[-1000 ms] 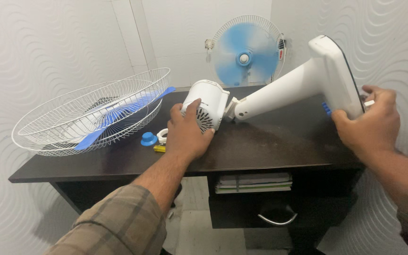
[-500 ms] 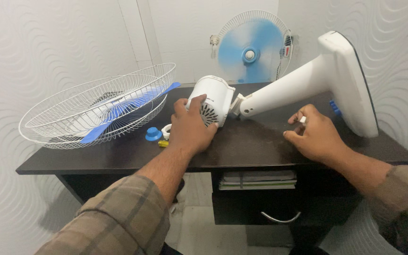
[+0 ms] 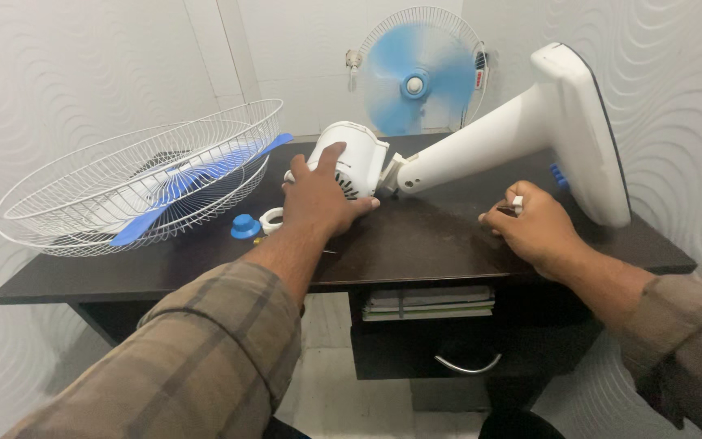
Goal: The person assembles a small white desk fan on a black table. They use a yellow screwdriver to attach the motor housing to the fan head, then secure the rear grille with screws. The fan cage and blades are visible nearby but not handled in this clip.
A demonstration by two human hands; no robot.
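A: Status?
B: Right hand (image 3: 534, 228) came off the fan base (image 3: 582, 130), now low on the bench (image 3: 416, 244), fingers curled round a small white part (image 3: 517, 203).
A: Left?
B: Left hand (image 3: 318, 203) still spread flat over the motor housing (image 3: 351, 158), which lies on its side mid-bench. Base rests unsupported.

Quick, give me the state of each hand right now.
Left hand: open, palm resting on the white motor housing.
Right hand: closed, pinching a small white part.
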